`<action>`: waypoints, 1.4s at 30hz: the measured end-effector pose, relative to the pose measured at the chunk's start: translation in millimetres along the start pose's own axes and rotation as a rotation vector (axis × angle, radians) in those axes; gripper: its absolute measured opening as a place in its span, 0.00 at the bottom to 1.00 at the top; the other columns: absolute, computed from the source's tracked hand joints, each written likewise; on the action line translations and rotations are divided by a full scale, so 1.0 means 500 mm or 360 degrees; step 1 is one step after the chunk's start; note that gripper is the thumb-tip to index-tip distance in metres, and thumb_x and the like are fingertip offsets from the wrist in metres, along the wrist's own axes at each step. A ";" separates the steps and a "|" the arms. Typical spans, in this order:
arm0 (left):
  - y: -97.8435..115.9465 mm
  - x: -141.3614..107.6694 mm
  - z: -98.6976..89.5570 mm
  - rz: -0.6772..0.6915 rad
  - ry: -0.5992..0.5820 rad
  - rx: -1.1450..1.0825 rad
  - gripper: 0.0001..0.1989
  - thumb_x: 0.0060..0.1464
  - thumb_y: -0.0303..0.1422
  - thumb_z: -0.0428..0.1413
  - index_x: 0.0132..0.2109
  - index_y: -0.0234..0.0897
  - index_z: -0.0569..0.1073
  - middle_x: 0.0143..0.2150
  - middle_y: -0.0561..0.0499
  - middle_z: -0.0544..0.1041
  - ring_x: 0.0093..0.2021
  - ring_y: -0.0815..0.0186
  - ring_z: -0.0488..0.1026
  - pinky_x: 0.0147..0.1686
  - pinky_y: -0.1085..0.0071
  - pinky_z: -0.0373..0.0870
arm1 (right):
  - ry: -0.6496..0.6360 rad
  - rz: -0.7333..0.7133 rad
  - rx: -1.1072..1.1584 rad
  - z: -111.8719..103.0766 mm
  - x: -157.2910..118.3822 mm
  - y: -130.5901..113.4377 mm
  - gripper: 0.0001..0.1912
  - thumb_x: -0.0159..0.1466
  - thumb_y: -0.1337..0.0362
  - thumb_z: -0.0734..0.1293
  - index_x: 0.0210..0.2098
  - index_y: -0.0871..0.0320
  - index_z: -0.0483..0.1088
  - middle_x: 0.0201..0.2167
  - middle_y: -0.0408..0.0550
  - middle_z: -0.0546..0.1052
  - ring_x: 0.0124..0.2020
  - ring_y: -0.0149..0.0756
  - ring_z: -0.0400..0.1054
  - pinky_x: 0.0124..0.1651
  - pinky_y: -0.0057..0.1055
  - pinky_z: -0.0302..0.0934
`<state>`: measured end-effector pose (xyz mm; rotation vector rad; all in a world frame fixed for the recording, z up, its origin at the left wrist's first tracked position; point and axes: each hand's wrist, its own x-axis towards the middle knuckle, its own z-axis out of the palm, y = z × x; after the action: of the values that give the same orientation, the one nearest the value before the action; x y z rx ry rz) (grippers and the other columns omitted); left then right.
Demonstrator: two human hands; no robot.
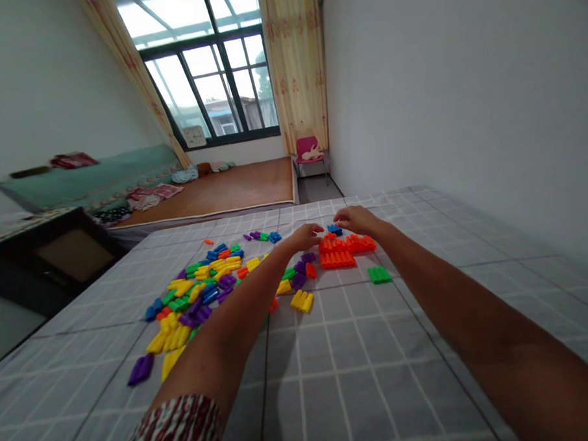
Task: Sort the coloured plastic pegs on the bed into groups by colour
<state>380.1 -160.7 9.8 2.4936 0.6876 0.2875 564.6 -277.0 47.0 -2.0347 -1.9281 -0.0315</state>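
Note:
My left hand (307,235) is just left of a joined group of orange toy building blocks (338,259), its fingers slightly apart and nothing visible in them. Behind the blocks, my right hand (357,219) arches with bent, parted fingers above a small blue block (334,230). Whether its fingertips touch that block is hard to make out. A green block (379,274) lies to the right of the orange group, and a yellow block (302,301) in front of it. Several purple blocks (299,273) and a loose orange piece (311,271) sit beside my left wrist.
A wide scatter of coloured blocks (177,332) covers the left of the grey checked cloth (355,379), partly hidden by my left forearm. Beyond are a low bed (247,183), a pink chair (307,146) and a window. A dark cabinet (53,262) stands at left; a wall runs along the right.

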 end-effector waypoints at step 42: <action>0.039 0.017 0.070 0.0308 -0.0098 -0.0151 0.29 0.45 0.30 0.63 0.56 0.30 0.69 0.53 0.41 0.76 0.50 0.57 0.73 0.52 0.62 0.69 | 0.0396 -0.0070 -0.0538 0.002 -0.122 -0.044 0.09 0.65 0.63 0.63 0.39 0.57 0.74 0.40 0.51 0.79 0.43 0.42 0.69 0.37 0.35 0.48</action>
<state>406.9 -185.7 -8.3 2.4698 0.3987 0.3049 538.3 -335.0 36.1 -2.0701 -1.9076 -0.6297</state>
